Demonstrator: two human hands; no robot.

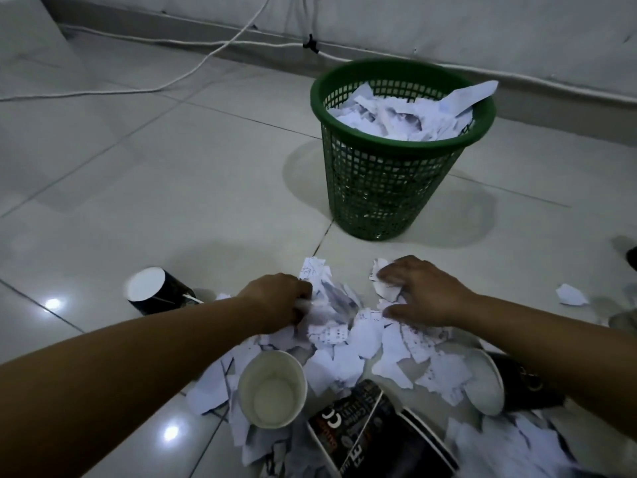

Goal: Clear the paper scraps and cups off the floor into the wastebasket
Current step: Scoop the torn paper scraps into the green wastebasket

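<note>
Both hands down on paper scraps (pixel 348 336) heaped on tiled floor (pixel 138 201). Left hand (pixel 279 300) clenched around scraps; right hand (pixel 418 291) clawed over scraps, fingers curled, gathering. Green wastebasket (pixel 389 188) beyond hands, paper-filled. Cups (pixel 272 388) near forearms.

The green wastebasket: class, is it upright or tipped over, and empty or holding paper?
Upright and holding paper. The green wastebasket stands on its base on the tiled floor, rim uppermost, with white paper scraps heaped up to the rim.
</note>
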